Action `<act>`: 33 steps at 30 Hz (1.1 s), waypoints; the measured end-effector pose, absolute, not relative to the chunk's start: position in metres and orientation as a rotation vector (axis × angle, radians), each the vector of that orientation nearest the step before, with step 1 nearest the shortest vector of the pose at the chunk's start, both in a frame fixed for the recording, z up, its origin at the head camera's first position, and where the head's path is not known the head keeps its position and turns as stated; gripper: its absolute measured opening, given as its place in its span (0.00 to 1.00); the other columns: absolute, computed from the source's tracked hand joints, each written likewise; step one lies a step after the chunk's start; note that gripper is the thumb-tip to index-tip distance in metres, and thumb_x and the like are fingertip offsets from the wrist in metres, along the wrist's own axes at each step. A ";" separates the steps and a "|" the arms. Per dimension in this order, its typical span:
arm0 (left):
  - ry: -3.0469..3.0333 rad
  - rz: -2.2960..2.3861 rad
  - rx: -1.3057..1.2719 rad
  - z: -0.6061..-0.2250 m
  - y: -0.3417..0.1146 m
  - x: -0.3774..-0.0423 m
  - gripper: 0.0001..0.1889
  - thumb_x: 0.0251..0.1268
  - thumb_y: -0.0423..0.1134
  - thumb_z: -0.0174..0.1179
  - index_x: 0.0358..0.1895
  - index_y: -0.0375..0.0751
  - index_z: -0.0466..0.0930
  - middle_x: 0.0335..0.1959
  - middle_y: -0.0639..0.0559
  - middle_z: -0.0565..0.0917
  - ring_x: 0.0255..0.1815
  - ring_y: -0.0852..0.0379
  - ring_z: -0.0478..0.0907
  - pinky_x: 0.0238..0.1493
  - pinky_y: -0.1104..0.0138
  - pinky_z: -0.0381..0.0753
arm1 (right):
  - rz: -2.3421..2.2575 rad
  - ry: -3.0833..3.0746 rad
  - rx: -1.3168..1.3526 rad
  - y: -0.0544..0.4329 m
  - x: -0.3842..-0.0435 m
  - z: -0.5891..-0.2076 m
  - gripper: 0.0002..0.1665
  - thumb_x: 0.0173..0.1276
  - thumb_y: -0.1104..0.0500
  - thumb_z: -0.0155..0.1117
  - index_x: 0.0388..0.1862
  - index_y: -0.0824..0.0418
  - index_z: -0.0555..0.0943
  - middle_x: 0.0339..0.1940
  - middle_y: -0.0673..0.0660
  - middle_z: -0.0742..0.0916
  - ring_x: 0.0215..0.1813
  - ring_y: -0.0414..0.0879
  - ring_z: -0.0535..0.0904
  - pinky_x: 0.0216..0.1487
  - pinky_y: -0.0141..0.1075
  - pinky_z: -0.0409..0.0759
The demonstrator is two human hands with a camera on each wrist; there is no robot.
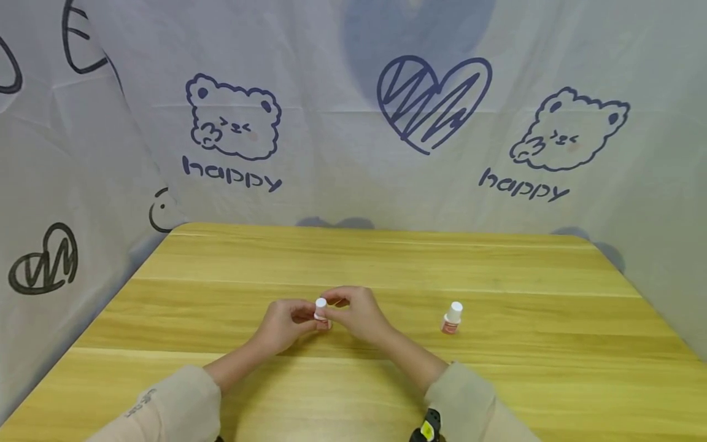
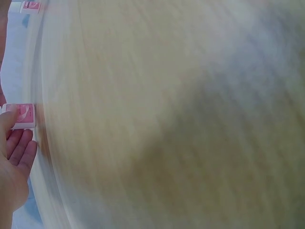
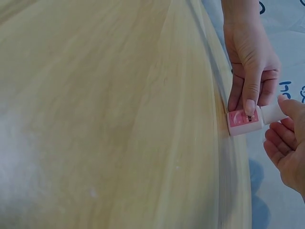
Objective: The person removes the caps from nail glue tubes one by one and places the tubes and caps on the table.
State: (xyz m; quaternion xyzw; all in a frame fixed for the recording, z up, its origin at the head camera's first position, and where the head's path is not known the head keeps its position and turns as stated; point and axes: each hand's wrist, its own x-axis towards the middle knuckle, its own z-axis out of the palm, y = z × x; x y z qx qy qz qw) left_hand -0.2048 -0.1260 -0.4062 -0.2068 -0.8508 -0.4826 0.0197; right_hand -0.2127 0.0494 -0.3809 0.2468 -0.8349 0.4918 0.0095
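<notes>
A small white bottle (image 1: 324,325) with a pink label and a white cap (image 1: 321,304) stands upright on the table, between my two hands. My left hand (image 1: 280,326) grips its body; in the right wrist view that thumb lies on the pink label (image 3: 237,118). The right hand (image 1: 361,316) pinches the cap (image 3: 272,114) between thumb and fingers. In the left wrist view, the left hand (image 2: 14,176) is at the left edge beside the labelled bottle (image 2: 27,116). A second bottle (image 1: 450,325) of the same look stands upright, capped, to the right of my hands.
The wood-grain table (image 1: 497,380) runs back to a pale cloth (image 1: 331,153) printed with hearts, bears and words. More of this cloth hangs along the left side (image 1: 99,196). Light sleeves (image 1: 190,399) cover both forearms.
</notes>
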 end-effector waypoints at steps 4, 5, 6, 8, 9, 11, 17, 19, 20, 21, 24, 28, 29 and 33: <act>-2.646 -1.491 -0.647 -0.406 -0.126 -0.205 0.10 0.53 0.33 0.66 0.39 0.31 0.84 0.34 0.40 0.87 0.33 0.52 0.85 0.34 0.73 0.82 | 1.549 -2.591 0.773 0.049 -0.213 -0.380 0.14 0.60 0.61 0.67 0.43 0.69 0.83 0.43 0.61 0.87 0.45 0.51 0.82 0.47 0.32 0.80; -2.645 -1.488 -0.651 -0.406 -0.127 -0.205 0.10 0.53 0.33 0.66 0.38 0.31 0.84 0.34 0.40 0.87 0.33 0.52 0.85 0.34 0.73 0.82 | 1.554 -2.586 0.773 0.048 -0.213 -0.380 0.14 0.60 0.61 0.67 0.43 0.69 0.83 0.43 0.61 0.87 0.45 0.51 0.82 0.46 0.32 0.80; -2.644 -1.484 -0.654 -0.406 -0.127 -0.205 0.10 0.54 0.33 0.65 0.39 0.31 0.84 0.34 0.40 0.87 0.33 0.52 0.85 0.34 0.73 0.82 | 1.557 -2.580 0.775 0.048 -0.213 -0.380 0.15 0.60 0.61 0.67 0.43 0.69 0.83 0.43 0.61 0.87 0.45 0.51 0.82 0.46 0.32 0.80; -2.640 -1.481 -0.661 -0.406 -0.127 -0.205 0.10 0.54 0.33 0.65 0.38 0.31 0.84 0.34 0.40 0.87 0.33 0.52 0.85 0.34 0.73 0.82 | 1.563 -2.571 0.773 0.047 -0.213 -0.381 0.15 0.59 0.61 0.67 0.42 0.69 0.83 0.41 0.61 0.87 0.44 0.51 0.82 0.45 0.32 0.80; -2.639 -1.479 -0.662 -0.406 -0.127 -0.205 0.10 0.54 0.33 0.65 0.38 0.31 0.84 0.34 0.40 0.87 0.33 0.52 0.85 0.34 0.73 0.82 | 1.569 -2.568 0.770 0.047 -0.213 -0.381 0.15 0.59 0.60 0.67 0.42 0.69 0.83 0.41 0.61 0.87 0.43 0.50 0.82 0.45 0.32 0.80; -2.642 -1.478 -0.656 -0.406 -0.127 -0.205 0.09 0.54 0.33 0.65 0.38 0.32 0.84 0.34 0.40 0.87 0.33 0.52 0.85 0.34 0.72 0.82 | 1.577 -2.560 0.763 0.046 -0.213 -0.382 0.15 0.59 0.60 0.67 0.42 0.69 0.83 0.40 0.61 0.87 0.43 0.50 0.82 0.44 0.32 0.80; -2.647 -1.468 -0.648 -0.406 -0.126 -0.205 0.09 0.54 0.32 0.65 0.38 0.31 0.84 0.35 0.39 0.86 0.34 0.51 0.85 0.34 0.72 0.82 | 1.606 -2.548 0.718 0.044 -0.212 -0.383 0.14 0.58 0.58 0.68 0.39 0.67 0.84 0.37 0.60 0.87 0.41 0.50 0.82 0.41 0.30 0.80; -2.645 -1.459 -0.651 -0.406 -0.126 -0.205 0.09 0.54 0.32 0.65 0.38 0.31 0.84 0.35 0.39 0.86 0.34 0.51 0.85 0.34 0.72 0.82 | 1.613 -2.542 0.699 0.043 -0.211 -0.383 0.13 0.57 0.58 0.69 0.38 0.67 0.84 0.37 0.60 0.87 0.41 0.49 0.82 0.40 0.28 0.80; -2.645 -1.456 -0.647 -0.406 -0.126 -0.205 0.09 0.54 0.32 0.64 0.38 0.31 0.84 0.35 0.39 0.86 0.34 0.50 0.85 0.34 0.71 0.83 | 1.616 -2.540 0.690 0.043 -0.211 -0.383 0.13 0.57 0.58 0.69 0.37 0.67 0.84 0.36 0.59 0.87 0.40 0.49 0.82 0.40 0.28 0.80; -2.645 -1.453 -0.649 -0.406 -0.126 -0.205 0.09 0.54 0.32 0.64 0.38 0.30 0.84 0.35 0.39 0.86 0.34 0.50 0.85 0.34 0.71 0.83 | 1.617 -2.538 0.682 0.043 -0.211 -0.383 0.13 0.57 0.58 0.69 0.37 0.66 0.84 0.36 0.59 0.87 0.40 0.48 0.82 0.39 0.27 0.79; -2.656 -1.459 -0.640 -0.406 -0.126 -0.204 0.09 0.54 0.32 0.65 0.38 0.31 0.84 0.34 0.40 0.87 0.33 0.51 0.85 0.34 0.72 0.83 | 1.615 -2.533 0.668 0.042 -0.210 -0.383 0.12 0.57 0.59 0.70 0.35 0.66 0.84 0.35 0.59 0.87 0.38 0.47 0.82 0.38 0.26 0.78; -2.662 -1.467 -0.638 -0.405 -0.126 -0.204 0.09 0.53 0.33 0.65 0.37 0.32 0.84 0.34 0.40 0.87 0.33 0.52 0.85 0.35 0.72 0.83 | 1.607 -2.518 0.659 0.041 -0.210 -0.383 0.10 0.56 0.60 0.70 0.34 0.65 0.84 0.33 0.58 0.87 0.37 0.46 0.82 0.37 0.26 0.78; -2.660 -1.464 -0.641 -0.405 -0.126 -0.204 0.09 0.53 0.33 0.65 0.37 0.32 0.84 0.34 0.40 0.87 0.33 0.52 0.85 0.35 0.71 0.83 | 1.607 -2.512 0.658 0.041 -0.210 -0.384 0.10 0.56 0.60 0.70 0.33 0.65 0.83 0.33 0.58 0.87 0.37 0.45 0.82 0.37 0.25 0.78; -2.665 -1.456 -0.624 -0.405 -0.125 -0.205 0.09 0.53 0.33 0.65 0.38 0.31 0.85 0.34 0.40 0.87 0.34 0.51 0.85 0.34 0.71 0.83 | 1.599 -2.494 0.656 0.041 -0.211 -0.384 0.09 0.55 0.60 0.71 0.31 0.65 0.83 0.31 0.58 0.87 0.35 0.45 0.81 0.36 0.25 0.78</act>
